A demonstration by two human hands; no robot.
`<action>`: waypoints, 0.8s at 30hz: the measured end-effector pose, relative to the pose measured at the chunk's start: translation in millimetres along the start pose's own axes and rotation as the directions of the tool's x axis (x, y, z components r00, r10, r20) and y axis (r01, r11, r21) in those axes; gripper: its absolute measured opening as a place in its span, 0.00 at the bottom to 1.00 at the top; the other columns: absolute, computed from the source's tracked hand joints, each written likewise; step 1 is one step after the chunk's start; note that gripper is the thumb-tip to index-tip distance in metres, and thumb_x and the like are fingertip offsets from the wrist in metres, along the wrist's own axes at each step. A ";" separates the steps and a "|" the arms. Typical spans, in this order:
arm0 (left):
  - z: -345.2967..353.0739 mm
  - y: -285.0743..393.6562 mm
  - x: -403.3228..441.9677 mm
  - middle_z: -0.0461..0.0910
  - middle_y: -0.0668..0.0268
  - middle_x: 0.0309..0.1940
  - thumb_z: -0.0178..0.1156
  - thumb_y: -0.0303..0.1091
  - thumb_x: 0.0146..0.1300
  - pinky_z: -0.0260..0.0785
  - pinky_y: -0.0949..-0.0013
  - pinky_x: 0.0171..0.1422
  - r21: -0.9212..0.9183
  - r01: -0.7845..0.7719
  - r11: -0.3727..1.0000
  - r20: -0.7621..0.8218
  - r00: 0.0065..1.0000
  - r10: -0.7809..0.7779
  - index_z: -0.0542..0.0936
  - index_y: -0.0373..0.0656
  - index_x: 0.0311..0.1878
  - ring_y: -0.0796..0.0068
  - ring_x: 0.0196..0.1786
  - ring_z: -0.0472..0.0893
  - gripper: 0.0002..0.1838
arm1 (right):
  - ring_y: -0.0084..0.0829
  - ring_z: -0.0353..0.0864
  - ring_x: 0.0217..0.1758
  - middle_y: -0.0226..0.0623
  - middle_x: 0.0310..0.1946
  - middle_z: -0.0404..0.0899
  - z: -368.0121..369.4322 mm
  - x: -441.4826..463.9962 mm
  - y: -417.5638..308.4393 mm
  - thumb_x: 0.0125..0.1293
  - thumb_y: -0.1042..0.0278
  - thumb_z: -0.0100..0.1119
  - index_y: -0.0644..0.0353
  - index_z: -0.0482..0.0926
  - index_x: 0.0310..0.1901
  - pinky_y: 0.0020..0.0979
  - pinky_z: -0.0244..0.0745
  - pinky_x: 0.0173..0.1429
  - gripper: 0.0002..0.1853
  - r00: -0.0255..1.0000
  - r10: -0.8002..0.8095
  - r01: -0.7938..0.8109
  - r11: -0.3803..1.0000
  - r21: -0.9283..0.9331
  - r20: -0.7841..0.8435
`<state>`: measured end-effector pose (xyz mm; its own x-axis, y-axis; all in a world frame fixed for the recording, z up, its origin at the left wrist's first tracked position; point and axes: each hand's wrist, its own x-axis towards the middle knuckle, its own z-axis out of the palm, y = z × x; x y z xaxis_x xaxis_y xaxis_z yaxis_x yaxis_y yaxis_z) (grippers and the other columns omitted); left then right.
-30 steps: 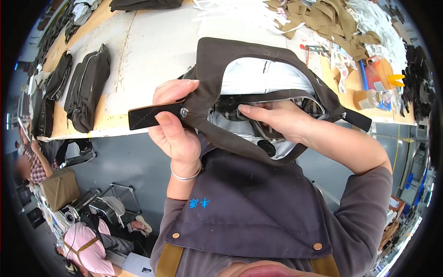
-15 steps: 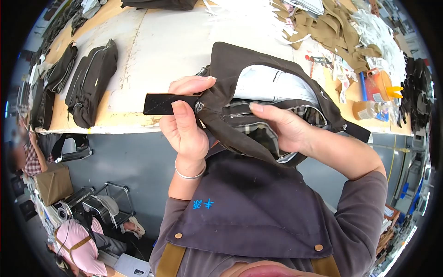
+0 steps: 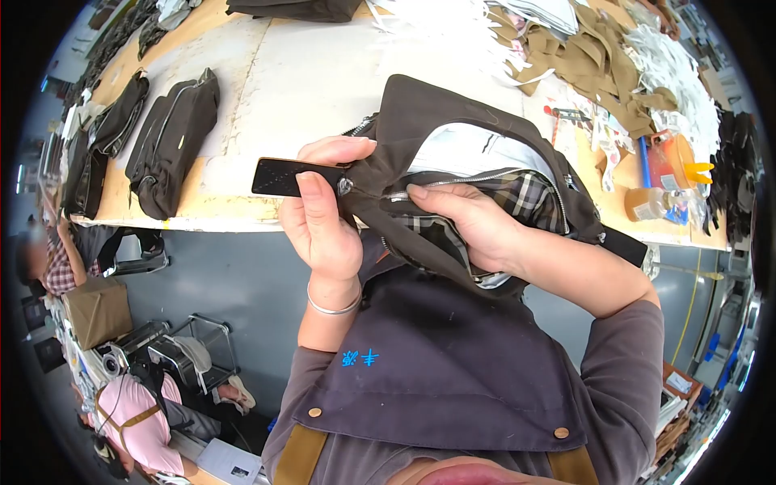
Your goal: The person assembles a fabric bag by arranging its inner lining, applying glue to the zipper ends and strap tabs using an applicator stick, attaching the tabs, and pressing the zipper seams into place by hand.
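A dark brown bag (image 3: 461, 109) with a white inner face, plaid lining and an open zipper (image 3: 501, 172) is held above the table's front edge. My left hand (image 3: 323, 210) pinches its left end, where a flat black strap tab (image 3: 287, 177) sticks out to the left between thumb and fingers. My right hand (image 3: 477, 222) is inside the opening, thumb on the zipper edge near the left end, its fingers hidden under the cloth. A second black tab (image 3: 624, 245) hangs at the bag's right end.
Dark bags (image 3: 174, 141) lie on the table (image 3: 299, 73) at left. Brown scraps (image 3: 594, 61), small tools, an orange container (image 3: 671, 162) and a bottle (image 3: 647, 204) are at right. One person in pink (image 3: 141, 420) sits lower left; another (image 3: 63, 263) is farther off.
The bag and both my hands have shifted slightly right. My right thumb has moved left along the zipper edge, and more plaid lining shows. The white inner face is less exposed.
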<state>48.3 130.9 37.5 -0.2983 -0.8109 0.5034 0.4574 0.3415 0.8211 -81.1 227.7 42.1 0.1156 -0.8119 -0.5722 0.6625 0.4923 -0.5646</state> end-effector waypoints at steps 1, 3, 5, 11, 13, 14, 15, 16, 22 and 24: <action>-0.5 0.2 0.5 0.78 0.53 0.41 0.37 0.42 0.74 0.66 0.66 0.55 -0.012 0.002 1.000 -0.009 1.000 -0.002 0.76 0.30 0.42 0.66 0.46 0.76 0.23 | 0.23 0.78 0.42 0.33 0.40 0.81 -1.4 0.1 0.0 0.67 0.59 0.54 0.63 0.75 0.50 0.25 0.74 0.46 0.17 1.000 0.013 -0.013 0.997 0.079 0.007; -0.3 0.2 1.4 0.78 0.53 0.41 0.37 0.41 0.74 0.66 0.66 0.54 -0.038 0.005 0.999 -0.028 1.000 -0.006 0.75 0.30 0.42 0.66 0.46 0.76 0.23 | 0.24 0.79 0.41 0.33 0.40 0.81 -5.6 0.2 0.1 0.67 0.59 0.54 0.63 0.75 0.50 0.26 0.74 0.46 0.17 0.999 0.036 -0.041 0.972 0.233 0.025; -1.7 -1.0 0.8 0.78 0.53 0.41 0.35 0.44 0.74 0.67 0.65 0.55 -0.046 0.028 0.999 -0.017 0.999 -0.029 0.75 0.30 0.44 0.66 0.47 0.77 0.25 | 0.24 0.77 0.45 0.33 0.43 0.80 -6.4 1.7 -0.9 0.66 0.57 0.54 0.62 0.75 0.51 0.27 0.73 0.49 0.18 0.996 0.077 -0.085 0.965 0.250 0.041; 0.1 1.2 1.3 0.78 0.53 0.41 0.35 0.45 0.74 0.67 0.67 0.55 -0.082 0.069 0.994 -0.037 0.997 -0.072 0.74 0.30 0.45 0.67 0.47 0.77 0.26 | 0.24 0.73 0.50 0.33 0.47 0.77 -1.9 1.4 -9.1 0.62 0.57 0.62 0.61 0.75 0.53 0.27 0.72 0.52 0.22 0.998 0.057 -0.058 0.998 0.020 0.032; 1.4 2.3 1.7 0.78 0.53 0.42 0.35 0.46 0.74 0.67 0.68 0.54 -0.120 0.100 0.988 -0.065 0.992 -0.108 0.74 0.30 0.45 0.67 0.47 0.76 0.26 | 0.24 0.74 0.49 0.33 0.46 0.78 0.3 -1.0 -11.6 0.60 0.59 0.65 0.62 0.75 0.53 0.28 0.73 0.50 0.22 0.997 0.015 -0.021 0.998 0.065 0.079; 2.8 3.2 0.9 0.78 0.53 0.42 0.35 0.47 0.74 0.67 0.68 0.55 -0.150 0.125 0.981 -0.078 0.987 -0.138 0.74 0.30 0.46 0.67 0.47 0.76 0.27 | 0.24 0.74 0.49 0.34 0.46 0.78 -0.3 -0.2 -11.2 0.60 0.59 0.65 0.62 0.75 0.52 0.28 0.73 0.50 0.22 0.996 0.011 -0.018 0.997 0.070 0.092; 3.6 3.9 0.7 0.78 0.53 0.43 0.35 0.47 0.74 0.67 0.68 0.55 -0.179 0.150 0.972 -0.089 0.982 -0.168 0.74 0.30 0.46 0.68 0.47 0.76 0.27 | 0.24 0.75 0.49 0.34 0.46 0.78 -0.8 0.6 -10.5 0.60 0.59 0.65 0.62 0.75 0.52 0.28 0.73 0.49 0.21 0.994 0.006 -0.014 0.997 0.076 0.105; 3.4 3.0 0.5 0.77 0.53 0.44 0.34 0.48 0.74 0.67 0.66 0.56 -0.179 0.150 0.972 -0.081 0.983 -0.167 0.73 0.30 0.48 0.67 0.48 0.76 0.27 | 0.24 0.75 0.49 0.34 0.46 0.78 -0.6 1.7 -9.1 0.60 0.59 0.65 0.62 0.76 0.52 0.28 0.73 0.49 0.21 0.994 -0.017 0.008 0.996 0.085 0.107; 4.5 -1.9 -2.9 0.77 0.53 0.46 0.32 0.50 0.74 0.67 0.63 0.58 -0.156 0.149 0.976 -0.081 0.983 -0.163 0.71 0.32 0.53 0.66 0.50 0.75 0.29 | 0.30 0.79 0.45 0.37 0.44 0.79 7.8 7.6 -5.7 0.64 0.58 0.59 0.62 0.74 0.52 0.34 0.78 0.48 0.20 0.999 0.017 -0.020 0.993 0.113 0.032; 6.0 -3.5 -3.6 0.77 0.53 0.46 0.32 0.50 0.74 0.67 0.63 0.58 -0.178 0.151 0.972 -0.101 0.980 -0.171 0.71 0.33 0.53 0.66 0.50 0.75 0.29 | 0.31 0.80 0.44 0.38 0.43 0.79 9.8 9.3 -5.5 0.64 0.57 0.60 0.62 0.74 0.52 0.35 0.79 0.47 0.20 0.999 0.031 -0.033 0.996 0.085 0.021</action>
<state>42.8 135.5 34.4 -0.2861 -0.9011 0.3258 0.5489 0.1246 0.8266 -76.4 214.4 45.7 0.1521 -0.8025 -0.5769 0.7187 0.4905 -0.4928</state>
